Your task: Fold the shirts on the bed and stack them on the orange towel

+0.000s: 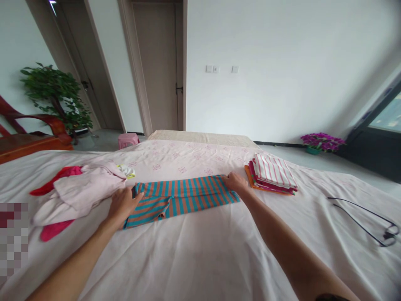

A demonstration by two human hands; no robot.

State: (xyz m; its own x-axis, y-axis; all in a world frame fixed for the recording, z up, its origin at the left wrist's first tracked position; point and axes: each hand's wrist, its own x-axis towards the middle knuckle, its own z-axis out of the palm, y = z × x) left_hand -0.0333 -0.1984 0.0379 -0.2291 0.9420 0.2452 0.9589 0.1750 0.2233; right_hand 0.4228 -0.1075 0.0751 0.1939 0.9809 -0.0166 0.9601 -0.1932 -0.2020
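Note:
A striped shirt (200, 195) in teal and brownish orange lies folded into a long strip across the bed, with what looks like a sleeve folded over its left part. At its left end my left hand (123, 201) is closed on the cloth, the fingertips partly hidden. The far right corner is pinched in my right hand (235, 182). To the left is a loose heap of clothes, with a pale pink garment (90, 186) on top of red and bright pink ones. Right of my right hand sits a neat stack of folded clothes (272, 173), a white one with red stripes uppermost.
Black-framed glasses (366, 215) lie on the bedsheet (200, 259) at the right. Beyond the bed are a pink stool (128, 140), a potted plant (58, 98), a wooden armchair (37, 138) and purple flowers (324, 141). A blurred patch covers the left edge.

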